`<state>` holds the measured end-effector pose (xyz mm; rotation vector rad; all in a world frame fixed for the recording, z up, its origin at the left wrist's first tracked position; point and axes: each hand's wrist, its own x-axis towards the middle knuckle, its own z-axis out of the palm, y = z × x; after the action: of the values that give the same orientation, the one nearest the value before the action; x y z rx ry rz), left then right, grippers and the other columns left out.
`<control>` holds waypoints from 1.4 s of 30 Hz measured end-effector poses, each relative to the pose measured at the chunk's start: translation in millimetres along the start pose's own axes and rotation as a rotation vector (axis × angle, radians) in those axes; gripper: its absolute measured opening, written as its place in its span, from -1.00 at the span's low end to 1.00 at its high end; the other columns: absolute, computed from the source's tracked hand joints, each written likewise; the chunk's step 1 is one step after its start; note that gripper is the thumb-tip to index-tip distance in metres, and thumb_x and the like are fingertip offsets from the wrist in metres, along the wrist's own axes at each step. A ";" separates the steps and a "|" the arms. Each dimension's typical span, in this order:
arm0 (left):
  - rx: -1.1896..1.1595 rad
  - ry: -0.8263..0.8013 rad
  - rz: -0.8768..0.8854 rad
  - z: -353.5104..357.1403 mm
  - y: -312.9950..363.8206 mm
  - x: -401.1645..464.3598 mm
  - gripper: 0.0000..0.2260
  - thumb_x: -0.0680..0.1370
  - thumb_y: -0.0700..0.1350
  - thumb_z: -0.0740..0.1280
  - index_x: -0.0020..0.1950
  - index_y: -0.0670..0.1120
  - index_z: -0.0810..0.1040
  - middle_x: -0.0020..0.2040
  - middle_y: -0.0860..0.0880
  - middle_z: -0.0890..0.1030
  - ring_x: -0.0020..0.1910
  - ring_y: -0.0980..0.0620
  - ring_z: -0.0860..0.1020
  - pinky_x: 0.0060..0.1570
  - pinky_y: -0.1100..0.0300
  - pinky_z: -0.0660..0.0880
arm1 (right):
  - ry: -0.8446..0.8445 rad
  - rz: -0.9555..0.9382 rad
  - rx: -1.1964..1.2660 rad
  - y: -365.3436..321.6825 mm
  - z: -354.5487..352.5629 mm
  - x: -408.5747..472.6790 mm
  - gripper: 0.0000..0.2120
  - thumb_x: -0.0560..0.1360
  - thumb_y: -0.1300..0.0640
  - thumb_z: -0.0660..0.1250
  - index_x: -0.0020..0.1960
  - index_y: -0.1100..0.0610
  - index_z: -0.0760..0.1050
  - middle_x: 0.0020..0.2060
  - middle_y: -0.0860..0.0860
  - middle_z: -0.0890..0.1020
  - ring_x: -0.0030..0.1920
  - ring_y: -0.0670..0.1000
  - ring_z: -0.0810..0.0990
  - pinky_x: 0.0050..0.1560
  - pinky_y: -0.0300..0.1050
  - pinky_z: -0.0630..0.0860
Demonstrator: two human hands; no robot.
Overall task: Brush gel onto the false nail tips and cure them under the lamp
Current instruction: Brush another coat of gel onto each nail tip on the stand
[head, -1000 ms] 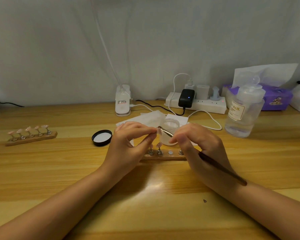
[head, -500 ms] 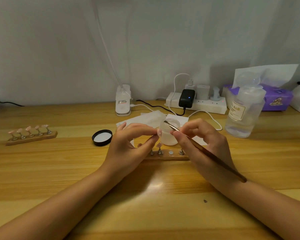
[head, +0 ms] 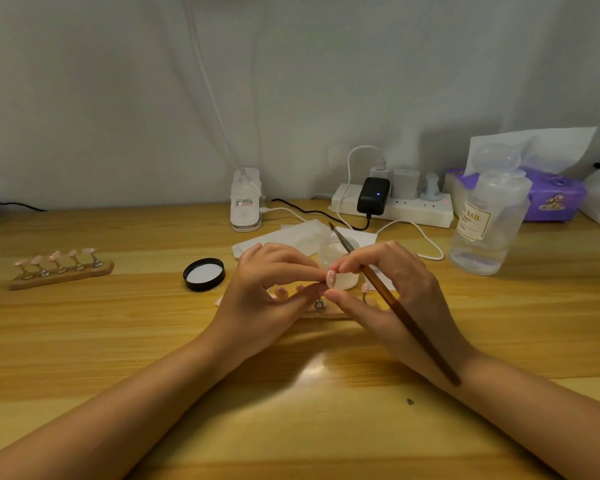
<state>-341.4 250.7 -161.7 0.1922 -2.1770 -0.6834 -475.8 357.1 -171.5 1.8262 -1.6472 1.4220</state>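
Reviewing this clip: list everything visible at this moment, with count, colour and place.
nail tip: one, pink, pinched between both hands
brush: one, brown, in right hand
gel jar: one, clear, behind hands
jar lid: one, black, left of hands
near holder: one, wooden, under hands
far holder: one, wooden, five pink tips, far left
lamp base: one, white, back centre
power strip: one, white, back
bottle: one, clear, right
tissue pack: one, purple, back right
wipes: white, behind jar
table: wooden
left hand; right hand
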 end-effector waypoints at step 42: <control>-0.014 -0.239 -0.270 1.2 -9.8 -2.0 -0.58 0.26 0.13 0.42 0.08 0.22 0.42 -0.14 0.17 0.58 -0.09 0.27 0.51 -0.20 0.47 0.42 | -0.211 0.112 -0.222 5.8 -15.4 1.8 -0.76 0.36 -0.08 0.34 -0.10 0.06 0.52 -0.22 -0.09 0.58 -0.14 -0.10 0.50 -0.05 -0.26 0.29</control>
<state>-341.9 243.6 -168.9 0.4216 -2.3978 -0.9115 -488.2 366.0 -165.1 1.8312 -1.9514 1.0651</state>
